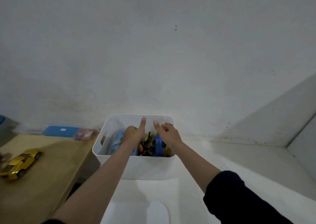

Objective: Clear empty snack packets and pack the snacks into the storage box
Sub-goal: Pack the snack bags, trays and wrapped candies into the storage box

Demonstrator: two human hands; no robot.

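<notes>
The white storage box [102, 152] stands on a white surface against the wall, with a cut-out handle in its left side. It holds snack packets: a light blue one [117, 142] at the left, green and dark ones [147, 139] in the middle, and a blue one [158, 146] at the right. My left hand [133, 134] is over the box's middle with the thumb straight up and the fingers curled down out of sight. My right hand [168, 134] is over the right half with curled fingers, pinching a small red packet edge [169, 124] by the far wall.
To the left is a wooden table [51, 172] with a yellow toy car [20, 163] on it. A blue case [59, 131] and a pink packet [84, 134] lie along its back edge. A wall corner rises at the right. White surface stretches in front of the box.
</notes>
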